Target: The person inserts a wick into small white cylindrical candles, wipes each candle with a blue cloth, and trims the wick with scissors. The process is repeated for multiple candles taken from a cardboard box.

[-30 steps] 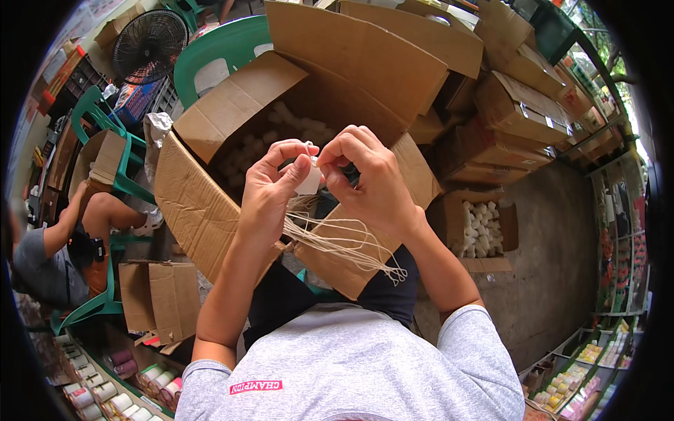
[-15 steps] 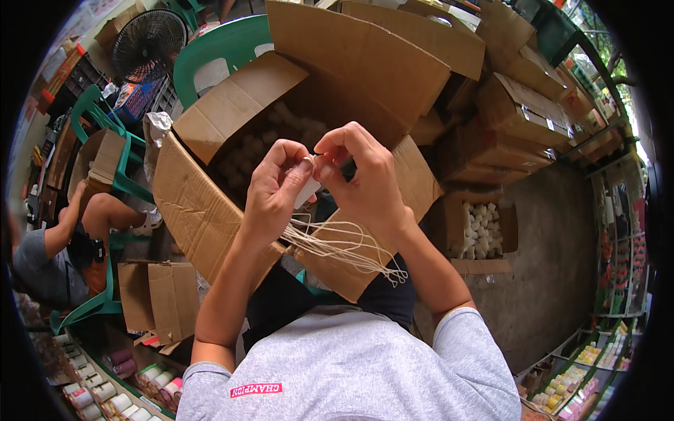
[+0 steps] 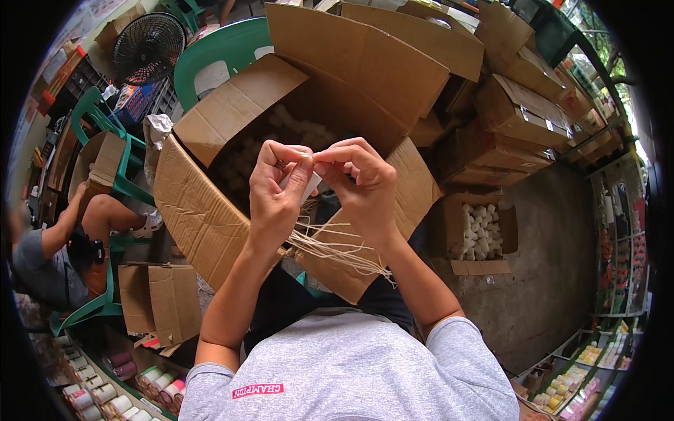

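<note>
White flat piece (image 3: 312, 185), left hand (image 3: 275, 193) pinching it above open carton (image 3: 196, 200); right hand (image 3: 361, 193) fingertips together alongside, contents hidden. Probably light, stiffish; grip edges. Cords (image 3: 333, 246) below look limp.

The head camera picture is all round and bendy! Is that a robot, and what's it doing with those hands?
No robot here: these are a person's own bare hands. The camera sits on their head and looks down, and its very wide lens makes straight edges bend.

The left hand has a white flat piece poking out past its thumb. The fingertips of the right hand meet the left ones, and they hide exactly what is pinched there. Pale strings hang below the hands.

Under them stands a big open cardboard box with white pieces inside. To the right, a smaller box holds more white lumps. At the far left sits another person.
</note>
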A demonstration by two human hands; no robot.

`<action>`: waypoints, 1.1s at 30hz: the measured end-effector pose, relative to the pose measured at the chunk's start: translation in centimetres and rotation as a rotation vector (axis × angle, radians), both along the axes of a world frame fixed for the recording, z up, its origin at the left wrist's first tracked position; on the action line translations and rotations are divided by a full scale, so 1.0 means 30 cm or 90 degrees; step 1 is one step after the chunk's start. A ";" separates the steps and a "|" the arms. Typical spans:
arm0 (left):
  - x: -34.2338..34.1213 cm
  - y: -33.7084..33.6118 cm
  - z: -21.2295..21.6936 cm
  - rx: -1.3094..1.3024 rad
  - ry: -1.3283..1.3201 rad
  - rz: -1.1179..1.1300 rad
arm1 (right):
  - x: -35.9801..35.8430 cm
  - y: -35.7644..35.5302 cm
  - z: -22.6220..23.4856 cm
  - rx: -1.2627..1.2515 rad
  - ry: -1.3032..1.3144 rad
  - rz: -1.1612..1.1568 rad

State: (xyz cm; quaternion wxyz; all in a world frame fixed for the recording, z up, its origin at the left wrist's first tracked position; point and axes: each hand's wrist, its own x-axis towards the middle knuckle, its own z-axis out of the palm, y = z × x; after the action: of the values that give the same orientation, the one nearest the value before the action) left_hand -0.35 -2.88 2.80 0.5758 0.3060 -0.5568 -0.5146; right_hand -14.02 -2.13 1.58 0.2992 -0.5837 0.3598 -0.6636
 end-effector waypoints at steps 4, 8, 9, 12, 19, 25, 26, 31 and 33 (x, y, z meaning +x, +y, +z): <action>0.004 -0.002 -0.009 -0.027 0.016 -0.005 | -0.011 0.011 0.019 0.167 -0.122 0.126; 0.010 0.007 -0.014 -0.054 -0.031 0.021 | -0.019 0.002 0.012 0.244 -0.138 0.200; 0.009 0.012 -0.015 -0.085 -0.063 0.053 | -0.012 0.003 0.014 0.249 -0.139 0.206; 0.004 0.019 -0.022 -0.155 -0.135 0.127 | 0.009 0.012 0.002 0.260 -0.176 0.214; 0.009 0.002 -0.038 -0.271 -0.206 0.222 | 0.027 0.014 0.005 0.243 -0.211 0.229; 0.006 0.004 -0.017 -0.074 -0.046 0.077 | 0.008 0.018 0.022 0.189 -0.029 0.148; 0.010 0.009 -0.011 -0.030 -0.028 0.047 | 0.000 0.018 0.023 0.174 0.013 0.135; 0.009 -0.007 -0.032 0.113 0.156 -0.041 | 0.001 0.031 0.007 0.205 -0.077 0.169; -0.003 0.022 -0.003 0.132 0.139 -0.057 | -0.003 0.034 0.009 0.250 -0.159 0.199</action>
State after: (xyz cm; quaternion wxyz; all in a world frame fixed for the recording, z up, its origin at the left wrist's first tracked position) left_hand -0.45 -2.22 2.71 0.5747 0.2807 -0.4480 -0.6247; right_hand -14.10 -1.10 1.86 0.5472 -0.4765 0.3478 -0.5938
